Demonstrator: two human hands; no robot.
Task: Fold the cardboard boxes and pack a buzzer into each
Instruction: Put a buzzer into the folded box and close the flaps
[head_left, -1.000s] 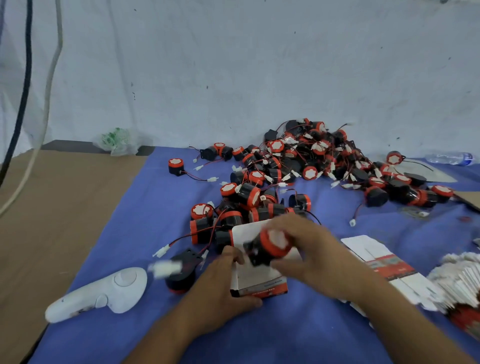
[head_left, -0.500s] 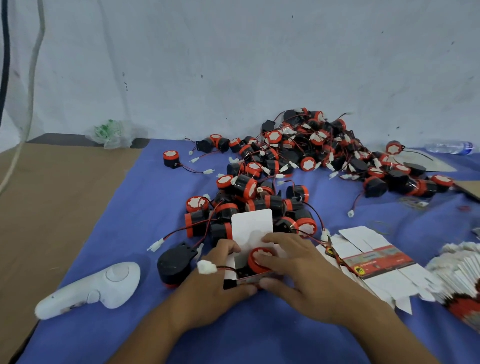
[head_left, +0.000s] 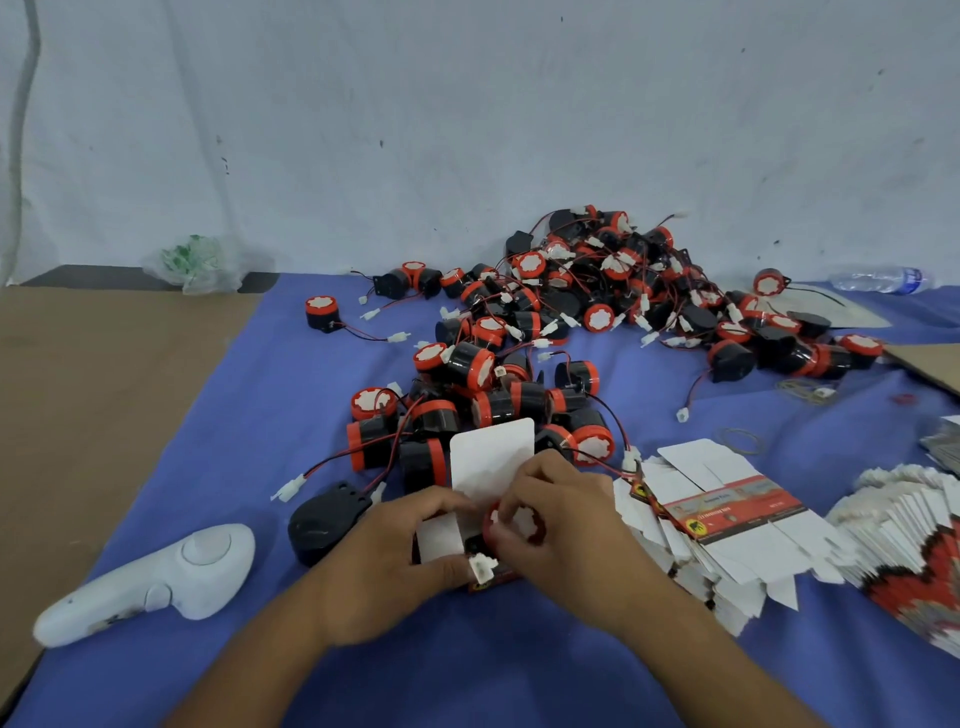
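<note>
Head view, item one: cardboard box (head_left: 491, 460), white inside, printed red outside, on the blue cloth (head_left: 249, 426) directly in front of the person. The left hand (head_left: 395, 564) grips it, fingers curled over its left side flap and thumb along the near printed edge. Item two: buzzer (head_left: 514, 522), black body with a red rim, sits in the box mouth between the two hands. The right hand (head_left: 569, 525) pinches its rim with curled fingertips. Its white connector (head_left: 480, 567) lies at the left thumb tip, touching the box's near edge. Compared with a second ago, the buzzer is no longer held up above the box but is down in the opening. Half a second ago the connector was over the left knuckles; it has since dropped to the thumb. Orientation: the buzzer's red face with its white sticker points up towards the camera. The box's long axis runs away from the person, with the open top flap pointing at the buzzer pile (head_left: 597, 296). Adjacent: flat box blanks (head_left: 727, 519) just right of the right hand, and a white controller (head_left: 156, 577) to the left.
</note>
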